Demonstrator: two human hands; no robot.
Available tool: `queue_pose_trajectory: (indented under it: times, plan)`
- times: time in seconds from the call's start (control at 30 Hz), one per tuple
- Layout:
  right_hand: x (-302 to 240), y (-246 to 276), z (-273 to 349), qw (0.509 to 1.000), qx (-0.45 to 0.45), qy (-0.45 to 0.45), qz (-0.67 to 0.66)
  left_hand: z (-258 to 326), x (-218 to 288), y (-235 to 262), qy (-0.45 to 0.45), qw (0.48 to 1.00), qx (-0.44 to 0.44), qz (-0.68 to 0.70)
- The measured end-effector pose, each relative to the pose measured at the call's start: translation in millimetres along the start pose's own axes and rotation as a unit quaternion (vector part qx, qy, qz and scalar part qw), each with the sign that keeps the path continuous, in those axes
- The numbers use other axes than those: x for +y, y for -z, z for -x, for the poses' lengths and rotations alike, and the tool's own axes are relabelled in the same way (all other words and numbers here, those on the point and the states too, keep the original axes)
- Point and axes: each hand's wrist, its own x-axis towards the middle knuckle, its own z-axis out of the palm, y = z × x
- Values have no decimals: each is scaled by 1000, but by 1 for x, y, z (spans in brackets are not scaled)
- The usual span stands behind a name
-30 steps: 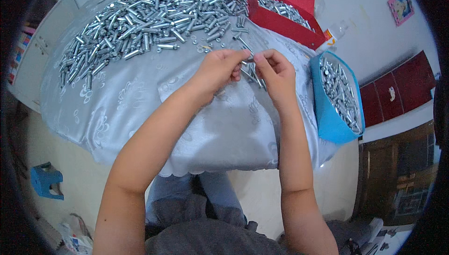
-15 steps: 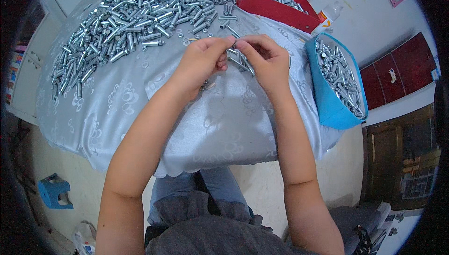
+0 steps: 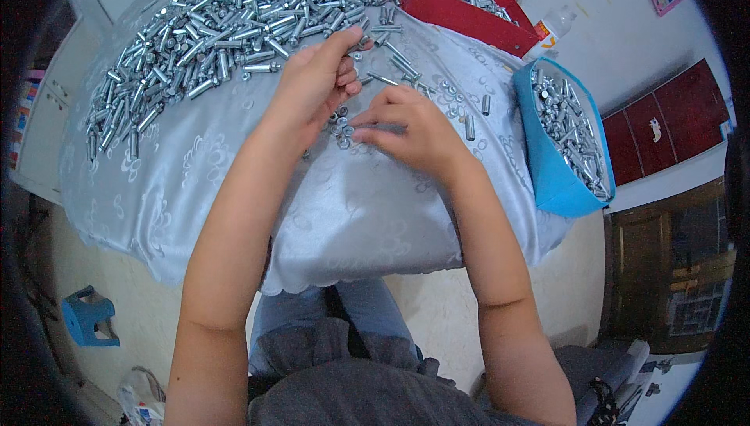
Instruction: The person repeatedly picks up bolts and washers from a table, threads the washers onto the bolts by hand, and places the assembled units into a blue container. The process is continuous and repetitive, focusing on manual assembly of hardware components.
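Observation:
My left hand (image 3: pixel 312 86) is raised over the table, its thumb and forefinger pinched together at the edge of the bolt heap. A small dark bit shows at the fingertips, too little to name; the other fingers are curled. My right hand (image 3: pixel 414 129) reaches down with thumb and forefinger slightly apart, at a small cluster of metal nuts (image 3: pixel 342 135) below the left palm. Beyond the hands lie a few loose bolts with sleeves (image 3: pixel 400 63) and some washers (image 3: pixel 449 90). Two short metal sleeves (image 3: pixel 469 128) lie to the right of my right hand.
A large heap of sleeved metal bolts (image 3: pixel 226 35) covers the table's far left. At the back stand a red box (image 3: pixel 469 16) of bolts and a plastic bottle (image 3: pixel 553 28). A blue fabric bin (image 3: pixel 562 192) full of bolts stands at the right edge of the silvery tablecloth (image 3: pixel 367 231).
My hands were together, pinching at one spot above the table. They have parted: the left moved a little left and up, the right came down and left to the nuts.

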Motion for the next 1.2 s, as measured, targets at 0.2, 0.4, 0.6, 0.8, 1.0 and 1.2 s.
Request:
queue_pose_trajectory:
  times: [0.2,0.4,0.6,0.8,1.0,1.2]
  plan:
    - [-4,-6,-2,998,-46,-25,36,-1,-3,3,16,1000,-7,3]
    - [-3,-9,-3,998,-16,-9,56,1,-4,-2,19,1000,-3,-20]
    - [-2,-9,-3,996,-10,-10,84,0,-3,-2,33,999,8,-25]
    - [-3,-13,-3,994,13,21,106,2,-5,-2,32,999,4,-26]
    - [-15,-2,-7,984,110,-126,-57,-2,-8,2,28,997,22,-68]
    - [-7,2,-9,880,244,-162,-374,0,-14,-4,22,988,18,-149]
